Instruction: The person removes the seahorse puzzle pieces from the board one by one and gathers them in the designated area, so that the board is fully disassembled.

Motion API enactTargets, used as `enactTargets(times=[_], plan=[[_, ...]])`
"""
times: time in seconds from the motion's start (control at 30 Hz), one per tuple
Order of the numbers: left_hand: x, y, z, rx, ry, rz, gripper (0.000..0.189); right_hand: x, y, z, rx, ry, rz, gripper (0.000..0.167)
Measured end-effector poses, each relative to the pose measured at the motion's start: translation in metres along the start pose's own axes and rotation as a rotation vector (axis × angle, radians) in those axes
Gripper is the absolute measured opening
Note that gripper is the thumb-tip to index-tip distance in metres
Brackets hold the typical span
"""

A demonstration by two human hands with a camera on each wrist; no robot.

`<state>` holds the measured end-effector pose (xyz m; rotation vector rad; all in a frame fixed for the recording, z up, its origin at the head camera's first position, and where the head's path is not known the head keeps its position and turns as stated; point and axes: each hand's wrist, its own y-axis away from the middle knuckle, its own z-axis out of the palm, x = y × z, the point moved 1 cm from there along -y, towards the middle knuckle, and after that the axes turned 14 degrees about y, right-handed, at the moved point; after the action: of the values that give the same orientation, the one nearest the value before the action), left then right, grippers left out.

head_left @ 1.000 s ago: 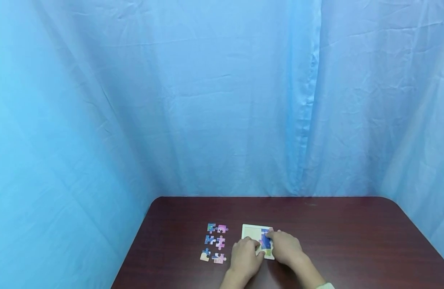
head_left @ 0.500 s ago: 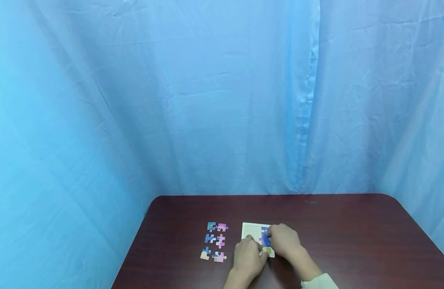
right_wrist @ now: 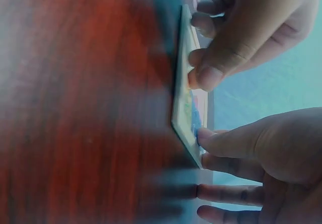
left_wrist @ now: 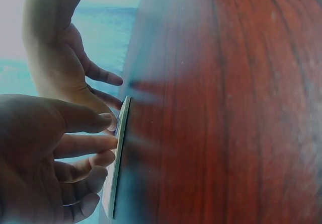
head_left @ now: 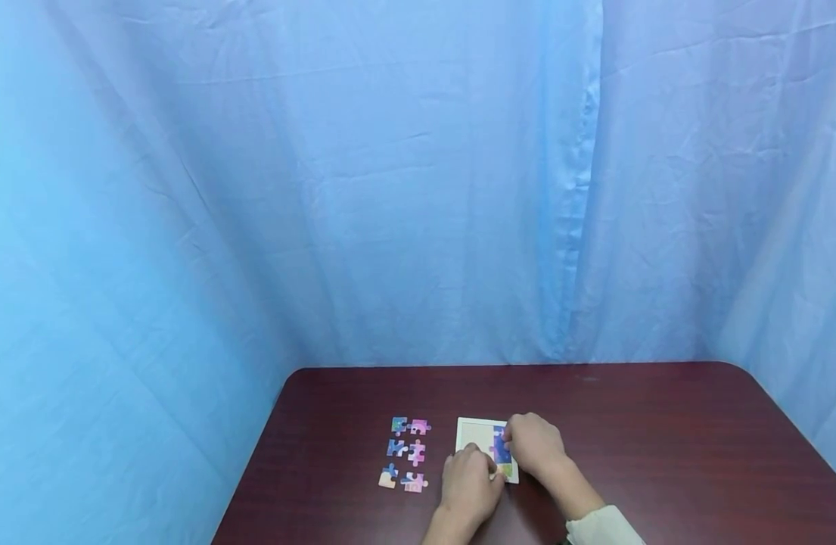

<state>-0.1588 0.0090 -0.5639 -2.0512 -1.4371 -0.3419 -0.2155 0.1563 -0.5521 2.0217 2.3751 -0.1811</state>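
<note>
A small pale puzzle tray (head_left: 475, 434) lies on the dark table, its left part bare. Along its right side sit a blue puzzle piece (head_left: 501, 450) and a yellow-green puzzle piece (head_left: 506, 470). My left hand (head_left: 468, 484) rests over the tray's near left part, thumb and forefinger touching down by the yellow-green piece. On the right edge is my right hand (head_left: 536, 444); in the right wrist view its thumb presses by the blue piece and its forefinger touches the rim. In the left wrist view the tray (left_wrist: 121, 153) appears edge-on, and the fingers hide part of it.
Left of the tray, several loose puzzle pieces (head_left: 416, 453) lie in two columns. The brown table (head_left: 629, 424) has rounded far corners. Blue curtains (head_left: 418, 189) hang behind it and at both sides.
My right fingers have drawn back slightly from the blue piece toward the tray's right edge. My left thumb has shifted a little right, onto the yellow-green piece. The loose pieces stay put.
</note>
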Motion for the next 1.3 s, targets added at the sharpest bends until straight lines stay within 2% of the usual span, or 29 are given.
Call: enactTargets(times=[0.13, 0.37, 0.53, 0.67, 0.8, 0.97, 1.1, 1.3], plan=[[-0.0020, -0.0009, 0.0008, 0.000, 0.003, -0.013, 0.007, -0.0015, 0.0009, 0.0008, -0.007, -0.002, 0.007, 0.028], [-0.0033, -0.0030, 0.0015, -0.033, 0.056, -0.068, 0.012, -0.0024, 0.0030, -0.0009, -0.001, -0.004, 0.017, 0.030], [-0.0026, -0.0020, 0.0002, -0.018, 0.055, -0.058, 0.010, -0.0026, 0.0035, 0.0005, 0.002, -0.030, 0.011, 0.044], [-0.0033, 0.0024, -0.0011, -0.012, 0.105, -0.061, 0.004, -0.0028, 0.0044, 0.0012, -0.001, -0.029, 0.005, 0.039], [-0.0035, 0.0020, -0.0034, -0.032, 0.243, -0.125, 0.004, -0.0022, 0.0047, -0.0014, 0.008, -0.012, -0.010, 0.033], [-0.0008, -0.0019, -0.0058, -0.037, 0.376, -0.247, 0.009, -0.0003, 0.0051, 0.0001, 0.026, -0.005, -0.009, 0.039], [0.0004, -0.0043, -0.0058, -0.042, 0.394, -0.327, 0.015, -0.0008, 0.0051, 0.0022, 0.020, -0.022, -0.008, 0.048], [0.0013, -0.0059, -0.0039, -0.051, 0.392, -0.369, 0.021, -0.0025, 0.0057, 0.0035, 0.029, -0.014, -0.013, 0.052]])
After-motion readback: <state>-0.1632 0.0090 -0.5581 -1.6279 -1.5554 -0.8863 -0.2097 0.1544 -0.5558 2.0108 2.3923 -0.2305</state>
